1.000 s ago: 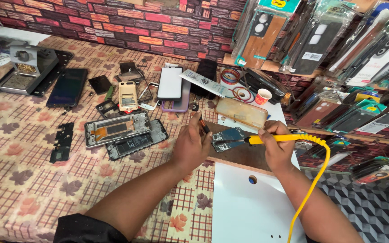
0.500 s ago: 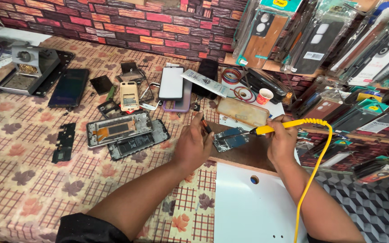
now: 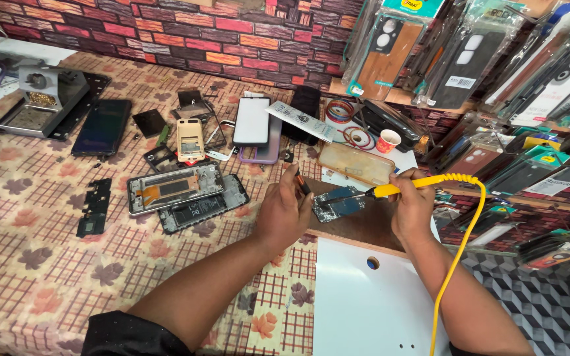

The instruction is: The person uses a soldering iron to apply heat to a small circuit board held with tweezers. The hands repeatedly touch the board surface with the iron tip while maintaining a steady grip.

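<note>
My right hand grips a yellow soldering iron with a coiled yellow cord; its tip touches a small blue-green circuit board lying on a brown wooden board. My left hand rests at the board's left edge and pinches a thin dark tool with an orange band over it.
Two opened phone bodies lie left of my hands. Farther back are a dark phone, a white phone, a clear case, a paper cup and a soldering station. A white panel sits near me. Packaged cases hang right.
The view has shifted slightly. Both hands stay at the circuit board, with the soldering iron's handle raised a little and its tip still on the board.
</note>
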